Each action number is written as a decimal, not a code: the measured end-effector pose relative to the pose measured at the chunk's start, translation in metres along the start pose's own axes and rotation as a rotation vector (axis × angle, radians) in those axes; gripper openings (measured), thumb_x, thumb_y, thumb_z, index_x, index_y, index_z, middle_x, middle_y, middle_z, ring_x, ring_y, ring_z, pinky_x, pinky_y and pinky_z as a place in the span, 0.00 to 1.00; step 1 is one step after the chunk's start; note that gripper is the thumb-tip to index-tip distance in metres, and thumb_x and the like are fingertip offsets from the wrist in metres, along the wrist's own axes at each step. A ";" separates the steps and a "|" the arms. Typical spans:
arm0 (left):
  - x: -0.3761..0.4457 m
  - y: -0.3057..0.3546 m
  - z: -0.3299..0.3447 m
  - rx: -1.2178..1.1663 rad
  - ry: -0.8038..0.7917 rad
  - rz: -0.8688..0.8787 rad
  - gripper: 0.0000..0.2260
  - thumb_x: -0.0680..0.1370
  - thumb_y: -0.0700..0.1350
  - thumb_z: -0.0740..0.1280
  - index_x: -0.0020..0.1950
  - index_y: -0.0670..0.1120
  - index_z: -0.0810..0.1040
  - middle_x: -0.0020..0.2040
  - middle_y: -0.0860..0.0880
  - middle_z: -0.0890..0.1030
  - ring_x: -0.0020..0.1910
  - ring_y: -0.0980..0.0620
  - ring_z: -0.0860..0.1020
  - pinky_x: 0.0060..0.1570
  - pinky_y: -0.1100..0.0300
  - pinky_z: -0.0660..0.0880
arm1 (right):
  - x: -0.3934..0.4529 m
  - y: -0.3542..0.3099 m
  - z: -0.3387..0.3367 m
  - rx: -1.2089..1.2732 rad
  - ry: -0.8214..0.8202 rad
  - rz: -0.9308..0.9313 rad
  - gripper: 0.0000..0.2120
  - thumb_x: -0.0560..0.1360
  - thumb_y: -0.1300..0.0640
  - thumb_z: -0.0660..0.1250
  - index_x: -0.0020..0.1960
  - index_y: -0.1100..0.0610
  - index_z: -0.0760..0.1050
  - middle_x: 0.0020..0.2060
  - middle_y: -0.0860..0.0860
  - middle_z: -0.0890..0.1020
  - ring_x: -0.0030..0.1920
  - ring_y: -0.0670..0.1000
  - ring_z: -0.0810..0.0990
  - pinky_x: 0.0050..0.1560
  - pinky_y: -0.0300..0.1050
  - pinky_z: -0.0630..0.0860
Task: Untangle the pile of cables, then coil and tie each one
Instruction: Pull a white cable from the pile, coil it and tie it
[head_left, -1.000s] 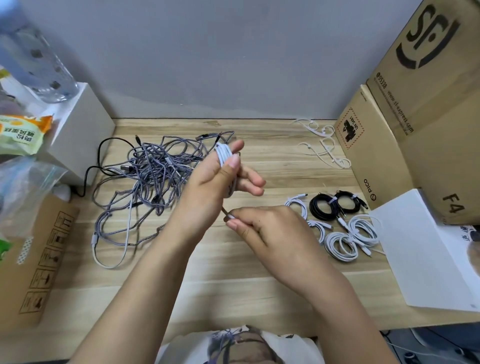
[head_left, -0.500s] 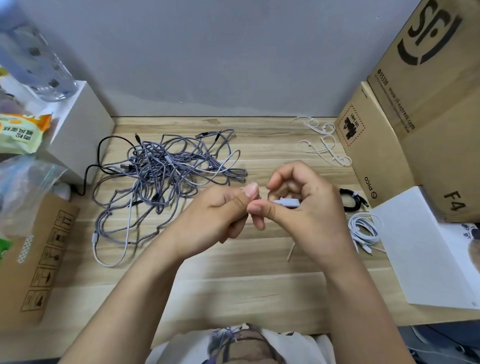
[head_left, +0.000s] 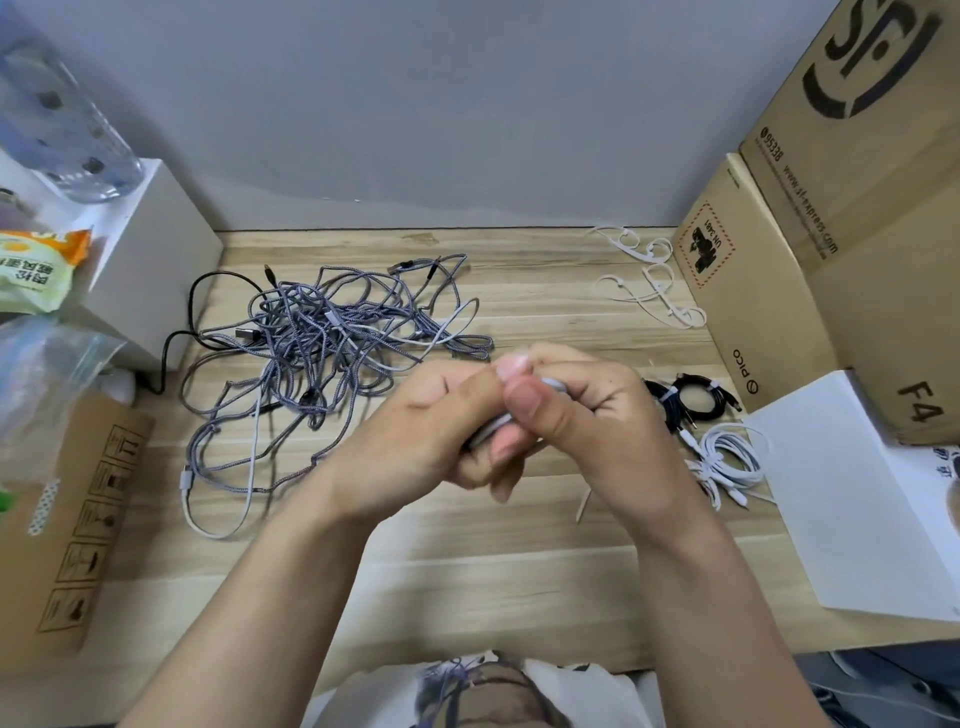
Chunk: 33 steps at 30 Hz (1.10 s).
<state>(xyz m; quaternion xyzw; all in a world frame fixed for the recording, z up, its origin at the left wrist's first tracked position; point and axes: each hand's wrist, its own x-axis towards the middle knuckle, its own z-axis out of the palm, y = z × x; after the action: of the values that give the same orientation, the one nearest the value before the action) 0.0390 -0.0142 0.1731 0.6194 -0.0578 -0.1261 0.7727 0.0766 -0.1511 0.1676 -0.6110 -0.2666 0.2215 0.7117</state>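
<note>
Both my hands meet over the middle of the wooden table (head_left: 519, 551). My left hand (head_left: 415, 441) and my right hand (head_left: 597, 421) grip a small coiled white cable (head_left: 491, 428) between them; only slivers of it show between the fingers. A thin tie end (head_left: 583, 506) sticks out below my right hand. A tangled pile of grey braided cables (head_left: 332, 358) lies to the left. Coiled white cables (head_left: 727, 457) and coiled black cables (head_left: 696, 397) lie to the right.
Loose white ties (head_left: 649, 275) lie at the back right. Cardboard boxes (head_left: 810, 260) stand along the right, a white sheet (head_left: 862, 493) in front of them. A white box (head_left: 140, 270) and plastic bags sit at the left, a brown box (head_left: 72, 519) below them.
My left hand came down from above the tangle with the white coil. My right hand rose to meet it, and both now clasp the coil together, hiding several finished coils behind.
</note>
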 end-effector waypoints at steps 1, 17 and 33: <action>0.004 -0.001 0.002 0.020 0.089 -0.007 0.23 0.77 0.54 0.59 0.22 0.49 0.70 0.19 0.55 0.61 0.21 0.44 0.58 0.27 0.67 0.69 | 0.003 0.004 0.000 -0.061 0.073 -0.011 0.14 0.67 0.42 0.72 0.30 0.51 0.81 0.35 0.64 0.74 0.32 0.61 0.78 0.31 0.47 0.75; 0.055 -0.038 -0.038 -0.254 0.017 -0.057 0.14 0.80 0.47 0.59 0.34 0.51 0.73 0.30 0.56 0.65 0.28 0.58 0.60 0.29 0.68 0.60 | 0.094 0.061 -0.079 -0.232 0.108 0.178 0.24 0.70 0.30 0.58 0.44 0.50 0.75 0.43 0.45 0.78 0.38 0.36 0.74 0.41 0.30 0.69; 0.086 -0.063 -0.058 -0.335 0.267 -0.141 0.12 0.77 0.47 0.55 0.37 0.43 0.66 0.28 0.55 0.65 0.28 0.57 0.60 0.31 0.63 0.56 | 0.137 0.200 -0.211 -1.187 0.253 0.741 0.22 0.78 0.50 0.60 0.70 0.55 0.66 0.73 0.48 0.62 0.74 0.51 0.54 0.70 0.49 0.53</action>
<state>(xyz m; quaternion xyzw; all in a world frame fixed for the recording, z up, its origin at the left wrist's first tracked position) 0.1286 0.0051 0.0925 0.4960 0.1101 -0.1043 0.8549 0.3202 -0.1912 -0.0382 -0.9671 -0.0322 0.1937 0.1619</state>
